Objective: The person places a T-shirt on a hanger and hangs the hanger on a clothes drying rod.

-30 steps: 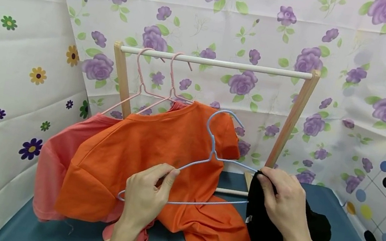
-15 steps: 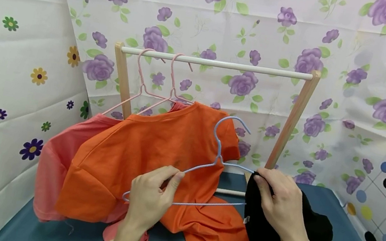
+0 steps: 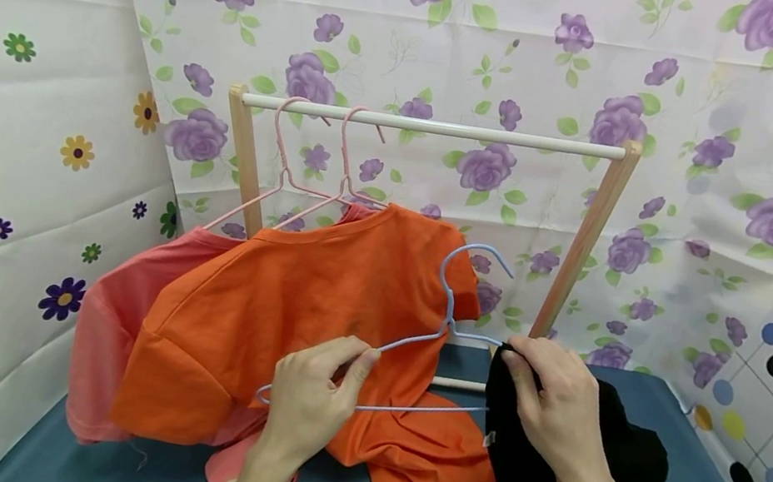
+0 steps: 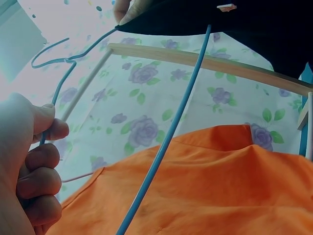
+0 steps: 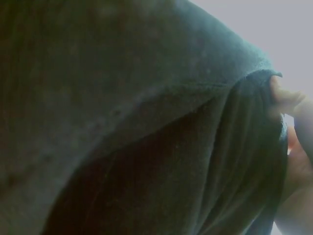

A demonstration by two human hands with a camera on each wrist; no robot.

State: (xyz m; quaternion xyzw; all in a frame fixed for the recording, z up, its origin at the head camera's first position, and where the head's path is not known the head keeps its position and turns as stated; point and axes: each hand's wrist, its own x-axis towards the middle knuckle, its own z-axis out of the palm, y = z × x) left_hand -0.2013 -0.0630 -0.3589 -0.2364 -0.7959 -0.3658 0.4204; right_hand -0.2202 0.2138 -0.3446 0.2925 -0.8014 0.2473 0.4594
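Observation:
A blue clothes hanger [image 3: 451, 302] is held up in front of the rack, its hook pointing up and to the right. My left hand [image 3: 317, 394] grips its left shoulder wire, fingers curled round it, as the left wrist view shows too. The right end of the hanger runs inside a black garment [image 3: 507, 437]. With thumb and fingers my right hand [image 3: 557, 407] pinches the garment's edge at the right shoulder wire. The rest of the black cloth [image 5: 146, 147] hangs and trails onto the table to the right; the hanger's right tip is hidden in it.
Behind stands a wooden rack [image 3: 579, 238] with a white rail [image 3: 479, 133]. Two pink hangers [image 3: 348, 151] hook over the rail's left part, bearing an orange shirt [image 3: 317, 297] and a pink garment [image 3: 114, 333]. The orange cloth spreads onto the blue table [image 3: 695, 450]. Flowered sheets enclose the sides.
My left hand and the blue hanger have shifted right and slightly down, the hook tilting rightward. My right hand has moved slightly left with the garment's edge, so less hanger wire shows between the hands.

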